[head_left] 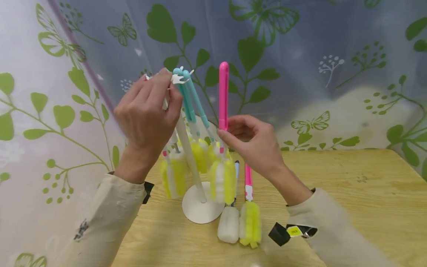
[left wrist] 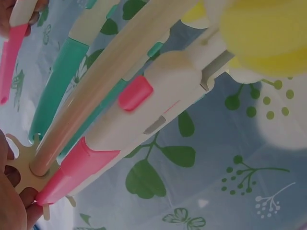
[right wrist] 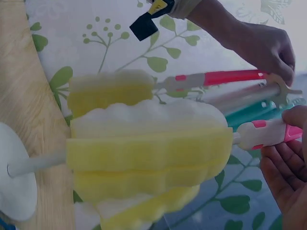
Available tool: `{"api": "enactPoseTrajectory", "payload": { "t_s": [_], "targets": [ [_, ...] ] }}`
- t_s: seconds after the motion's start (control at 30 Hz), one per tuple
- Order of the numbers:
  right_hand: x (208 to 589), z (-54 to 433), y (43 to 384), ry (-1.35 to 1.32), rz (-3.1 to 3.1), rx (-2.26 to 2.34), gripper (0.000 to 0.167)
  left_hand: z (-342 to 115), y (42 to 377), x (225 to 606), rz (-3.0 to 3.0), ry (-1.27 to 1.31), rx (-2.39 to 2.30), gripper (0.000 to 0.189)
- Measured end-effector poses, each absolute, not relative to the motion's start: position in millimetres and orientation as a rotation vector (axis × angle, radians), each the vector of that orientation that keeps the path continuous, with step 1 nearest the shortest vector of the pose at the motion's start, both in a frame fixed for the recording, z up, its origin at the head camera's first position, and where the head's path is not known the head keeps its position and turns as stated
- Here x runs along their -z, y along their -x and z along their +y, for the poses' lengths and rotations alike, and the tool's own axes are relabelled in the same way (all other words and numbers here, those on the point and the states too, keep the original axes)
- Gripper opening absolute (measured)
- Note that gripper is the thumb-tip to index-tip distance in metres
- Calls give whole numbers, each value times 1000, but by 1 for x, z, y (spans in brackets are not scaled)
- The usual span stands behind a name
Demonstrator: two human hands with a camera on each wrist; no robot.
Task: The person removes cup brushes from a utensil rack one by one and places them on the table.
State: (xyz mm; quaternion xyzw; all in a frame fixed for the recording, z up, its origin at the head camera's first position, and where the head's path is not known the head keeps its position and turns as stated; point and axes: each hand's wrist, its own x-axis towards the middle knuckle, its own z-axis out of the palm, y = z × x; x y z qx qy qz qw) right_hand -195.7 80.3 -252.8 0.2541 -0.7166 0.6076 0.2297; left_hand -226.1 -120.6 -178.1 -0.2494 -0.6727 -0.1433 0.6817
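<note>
My right hand (head_left: pixel 255 142) pinches a pink-handled sponge brush (head_left: pixel 224 96) upright, thumb and fingers near the lower end of its handle, yellow-and-white sponge (right wrist: pixel 148 148) downward. My left hand (head_left: pixel 148 105) holds the hooked top of a white stand (head_left: pixel 190 155); in the left wrist view its fingertips touch the white hook ring (left wrist: pixel 29 167) and the end of another pink-handled brush (left wrist: pixel 91 158) hanging there. Teal-handled brushes (head_left: pixel 197 98) hang beside the pole from the same ring. The palm side of the left hand is hidden in the head view.
A blue-handled brush with a white sponge (head_left: pixel 228 224) and a pink-handled brush with a yellow sponge (head_left: pixel 250 224) lie on the wooden table (head_left: pixel 333 193). The stand's round base (head_left: pixel 203 213) sits left of them. A leaf-patterned curtain (head_left: pixel 300 74) hangs behind.
</note>
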Motion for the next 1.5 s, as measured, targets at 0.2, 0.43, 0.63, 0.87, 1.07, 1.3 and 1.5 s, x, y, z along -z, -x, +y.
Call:
{"api": "enactPoseTrajectory", "payload": {
  "t_s": [0.2,0.43,0.63,0.87,1.07,1.3,1.5],
  "targets": [
    [262,116,199,-519,-2082,-1610,26,-119,227,178,-1506,527,343,23],
    [286,162,206,-248,-2303,-1484,36,-116,228,177,-1517,505,374,21],
    [309,189,210,-88,-2445,-1455,40,-114,230,177,-1514,517,396,23],
    [341,203,213,40,-2630,-1534,51,-115,231,177,-1504,522,399,22],
    [371,206,218,97,-2779,-1578,52,-114,232,177,-1495,519,399,21],
    [397,205,225,153,-2832,-1618,43,-113,233,177,-1486,514,394,22],
    [410,205,229,148,-2887,-1588,38,-114,233,177,-1474,504,386,23]
  ]
}}
